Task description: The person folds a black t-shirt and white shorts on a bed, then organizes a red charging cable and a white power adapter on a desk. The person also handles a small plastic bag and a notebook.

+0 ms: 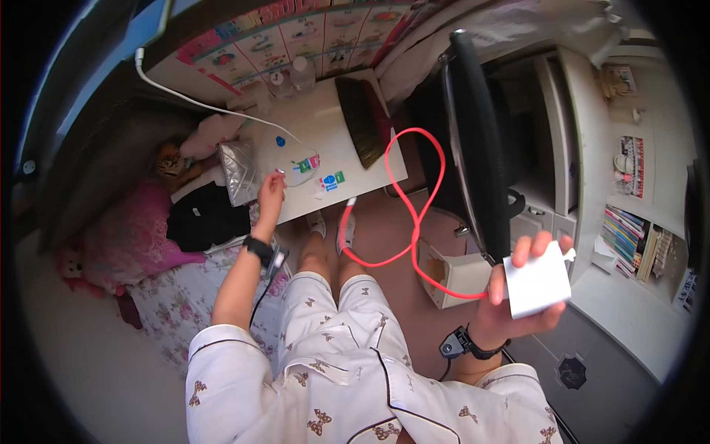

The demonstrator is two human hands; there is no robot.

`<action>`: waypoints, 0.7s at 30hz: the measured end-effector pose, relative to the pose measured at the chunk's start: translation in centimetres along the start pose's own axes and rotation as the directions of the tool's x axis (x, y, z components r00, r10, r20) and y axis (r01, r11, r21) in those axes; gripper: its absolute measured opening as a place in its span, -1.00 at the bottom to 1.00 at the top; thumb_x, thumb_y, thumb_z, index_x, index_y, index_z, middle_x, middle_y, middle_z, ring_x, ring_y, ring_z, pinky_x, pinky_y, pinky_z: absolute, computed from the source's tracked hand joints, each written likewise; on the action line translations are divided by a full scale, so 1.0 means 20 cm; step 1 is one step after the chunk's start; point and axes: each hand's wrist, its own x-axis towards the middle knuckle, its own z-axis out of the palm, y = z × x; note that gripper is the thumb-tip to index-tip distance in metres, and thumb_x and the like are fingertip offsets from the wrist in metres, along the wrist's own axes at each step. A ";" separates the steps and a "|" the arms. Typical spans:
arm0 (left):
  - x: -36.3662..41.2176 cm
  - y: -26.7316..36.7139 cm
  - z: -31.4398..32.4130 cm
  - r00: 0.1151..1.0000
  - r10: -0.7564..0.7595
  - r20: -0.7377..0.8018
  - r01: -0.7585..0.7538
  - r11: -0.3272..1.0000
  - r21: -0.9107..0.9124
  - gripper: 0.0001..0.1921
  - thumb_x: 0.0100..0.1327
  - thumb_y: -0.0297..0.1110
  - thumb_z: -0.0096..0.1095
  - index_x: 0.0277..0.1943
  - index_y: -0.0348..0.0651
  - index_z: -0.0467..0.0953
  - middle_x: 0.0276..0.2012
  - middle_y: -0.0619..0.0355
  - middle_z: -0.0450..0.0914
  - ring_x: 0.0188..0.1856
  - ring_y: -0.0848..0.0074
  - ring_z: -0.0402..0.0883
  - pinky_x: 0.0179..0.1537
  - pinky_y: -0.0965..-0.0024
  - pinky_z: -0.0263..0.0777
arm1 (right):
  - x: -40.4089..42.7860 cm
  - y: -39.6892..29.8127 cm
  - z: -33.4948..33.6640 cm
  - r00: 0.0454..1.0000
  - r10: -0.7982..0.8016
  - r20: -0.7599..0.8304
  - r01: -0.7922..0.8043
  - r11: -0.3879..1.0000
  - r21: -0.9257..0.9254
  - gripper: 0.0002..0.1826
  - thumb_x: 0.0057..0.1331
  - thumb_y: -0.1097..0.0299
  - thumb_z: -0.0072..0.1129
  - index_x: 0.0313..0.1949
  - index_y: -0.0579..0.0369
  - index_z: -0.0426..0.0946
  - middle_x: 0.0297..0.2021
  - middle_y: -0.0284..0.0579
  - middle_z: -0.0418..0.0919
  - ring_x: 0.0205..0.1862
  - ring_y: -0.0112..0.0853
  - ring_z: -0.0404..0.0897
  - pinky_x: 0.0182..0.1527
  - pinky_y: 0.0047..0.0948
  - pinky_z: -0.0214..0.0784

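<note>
My right hand [493,319], raised at the right, is wrapped around a white square power adapter [538,280]. From beside that grip a red cable [415,222] loops through the air, crossing itself once. Its white connector [351,202] hangs near the table's front edge, above my shoe. Over the white table [310,202], my left hand [270,194] pinches a small pale end piece, which looks like the plug of a thin white cable [208,105]. That cable runs up to a tablet or phone [148,25] at the upper left.
Stickers [308,163], a broom head [360,119] and clear bottles [302,72] are on the table. To the left is a bed [183,299] with black clothing [211,219] and a silver pouch [238,172]. A black chair [477,144] and a white bin [463,277] stand at the right.
</note>
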 end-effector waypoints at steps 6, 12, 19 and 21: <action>-0.86 1.16 0.17 0.897 0.315 0.311 -0.251 0.941 -0.228 -0.74 0.36 -0.25 0.09 0.01 -0.16 0.49 -0.13 0.16 0.57 -0.08 0.58 0.53 0.05 0.42 0.36 | -0.06 -0.08 0.11 0.977 0.204 0.066 -0.206 0.978 0.025 -0.30 0.27 -0.06 0.11 0.24 0.06 0.12 -0.07 -0.03 0.32 -0.03 -0.25 0.42 -0.38 -0.37 0.60; -1.31 1.38 0.32 0.598 0.289 0.748 -0.440 0.898 0.005 -0.78 0.23 -0.20 0.25 -0.25 -0.18 0.56 -0.39 0.11 0.62 -0.37 0.29 0.64 -0.17 0.29 0.48 | -0.10 -0.07 0.18 0.913 0.403 0.066 -0.406 0.913 0.031 -0.50 0.38 0.09 0.06 0.15 0.08 0.18 -0.07 -0.13 0.41 -0.02 -0.37 0.49 -0.09 -0.26 0.57; -1.40 0.74 -0.11 0.868 0.204 0.452 -0.450 0.709 0.543 -0.87 0.23 -0.32 0.19 -0.26 -0.17 0.54 -0.46 0.00 0.60 -0.38 0.13 0.60 -0.36 0.17 0.43 | 0.19 -0.46 0.03 1.000 -0.016 -0.010 0.017 0.999 0.037 -0.56 0.38 0.12 0.09 0.11 0.10 0.28 -0.10 -0.12 0.43 -0.08 -0.40 0.49 -0.22 -0.41 0.50; -1.43 0.60 -0.24 0.870 0.313 0.382 -0.484 0.694 0.533 -0.88 0.21 -0.33 0.20 -0.26 -0.17 0.54 -0.46 0.00 0.60 -0.37 0.11 0.59 -0.34 0.18 0.43 | 0.24 -0.56 0.01 0.993 -0.104 -0.060 0.100 0.993 -0.055 -0.51 0.35 0.10 0.15 0.13 0.09 0.28 -0.07 -0.10 0.41 -0.06 -0.38 0.47 -0.19 -0.39 0.50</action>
